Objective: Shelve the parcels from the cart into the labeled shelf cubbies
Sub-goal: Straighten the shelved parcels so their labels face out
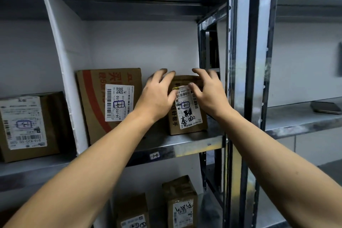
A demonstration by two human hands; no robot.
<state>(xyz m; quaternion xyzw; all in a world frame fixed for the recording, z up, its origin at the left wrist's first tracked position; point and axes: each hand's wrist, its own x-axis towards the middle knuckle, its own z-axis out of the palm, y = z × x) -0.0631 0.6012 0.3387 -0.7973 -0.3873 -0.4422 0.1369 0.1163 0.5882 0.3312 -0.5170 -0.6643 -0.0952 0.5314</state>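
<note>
Grey steel shelving (pixel 185 143) fills the view, split into cubbies by a white divider (pixel 63 57). Dead centre, a small cardboard parcel (pixel 187 118) stands upright on the shelf with its label facing out. A larger red-striped box (pixel 92 102) stands apart at its 9 o'clock. The left hand (pixel 157 96) cups the parcel's 9 o'clock side and the right hand (pixel 209 96) its 1 o'clock corner, thumb on the label. Both hands have fingers spread and nearly straight, clamping nothing, though blur leaves it unclear whether the fingertips bear on the cardboard. At 6 o'clock a handwritten tag (pixel 154 156) marks the shelf edge. The parcel looks placed. It should be squared up, label kept outward, and its stamped mark checked against the tag.
</note>
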